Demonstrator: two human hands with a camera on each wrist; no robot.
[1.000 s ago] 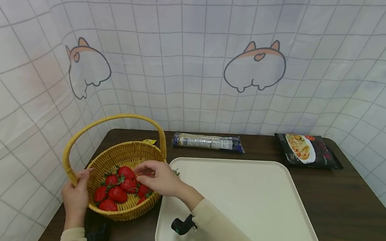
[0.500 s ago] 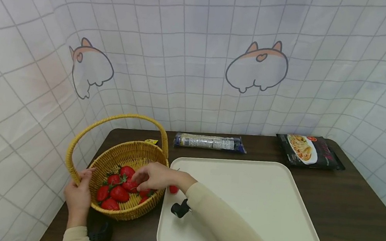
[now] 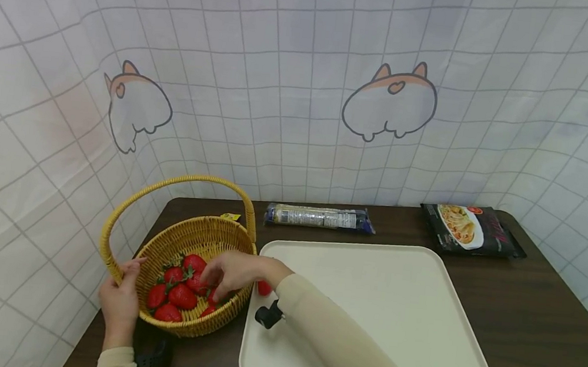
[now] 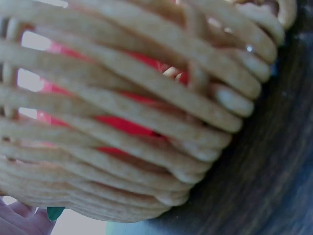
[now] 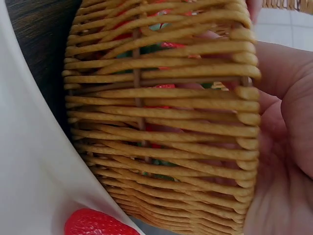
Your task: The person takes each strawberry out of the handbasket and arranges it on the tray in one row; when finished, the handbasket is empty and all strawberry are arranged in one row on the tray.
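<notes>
A yellow wicker basket [image 3: 189, 330] with a tall arched handle holds several red strawberries [image 3: 182, 295]. My left hand [image 3: 120, 302] grips its left rim beside the foot of the handle. My right hand [image 3: 234, 272] reaches over the right rim, fingers bent down around a strawberry [image 3: 212, 295]; I cannot tell whether they pinch it. In the right wrist view the weave partly hides those fingers, with the palm [image 5: 288, 147] close beside the rim. One strawberry [image 5: 98, 224] lies on the white tray's [image 3: 365, 332] left edge, partly behind my right wrist.
Beyond the tray lies a long clear-wrapped packet [image 3: 320, 217]. A black food packet [image 3: 470, 230] sits at the back right of the dark wooden table [image 3: 541, 325]. A small yellow item [image 3: 230, 216] shows behind the basket. A tiled-pattern curtain [image 3: 308, 90] surrounds the table.
My right hand has shifted slightly and dipped lower among the strawberries, and those at the basket's right side have moved a little. The strawberry on the tray has come into view. The left hand keeps its grip.
</notes>
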